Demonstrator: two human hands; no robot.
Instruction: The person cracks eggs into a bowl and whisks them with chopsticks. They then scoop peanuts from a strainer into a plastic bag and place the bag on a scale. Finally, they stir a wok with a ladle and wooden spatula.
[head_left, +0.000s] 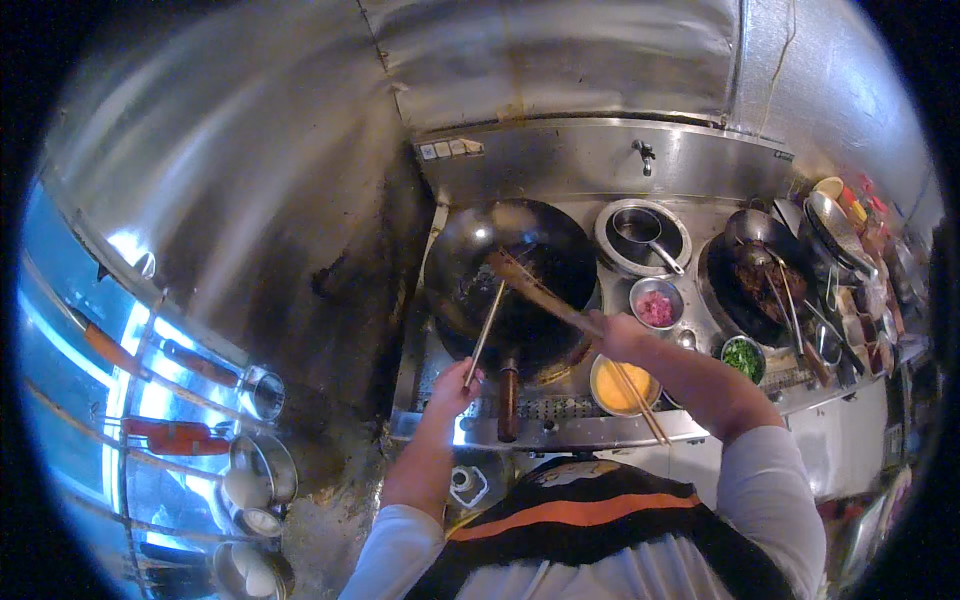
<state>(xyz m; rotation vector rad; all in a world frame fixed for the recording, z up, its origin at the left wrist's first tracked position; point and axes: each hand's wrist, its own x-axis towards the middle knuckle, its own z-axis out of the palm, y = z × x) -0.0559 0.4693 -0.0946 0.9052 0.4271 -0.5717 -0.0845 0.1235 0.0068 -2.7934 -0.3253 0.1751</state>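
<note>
My left hand (456, 390) grips a thin metal rod (487, 326), whose far end reaches into a large dark wok (461, 292). My right hand (619, 335) is closed around a long brown brush (551, 296), apparently a bamboo wok brush. Its wide tip rests over the middle of the wok, beside the rod's end. The wok's wooden handle (508, 405) points towards me between my arms, with no hand on it. Below my right hand stands a bowl of yellow liquid (619, 386), with wooden chopsticks (646, 411) laid across it.
Right of the wok are a round pot (606, 251) with a ladle (664, 259), a bowl of pink raw meat (655, 306) and chopped greens (742, 358). A second wok (712, 277) holds dark food. A tap (645, 159) juts from the back panel. Tools (176, 436) hang at left.
</note>
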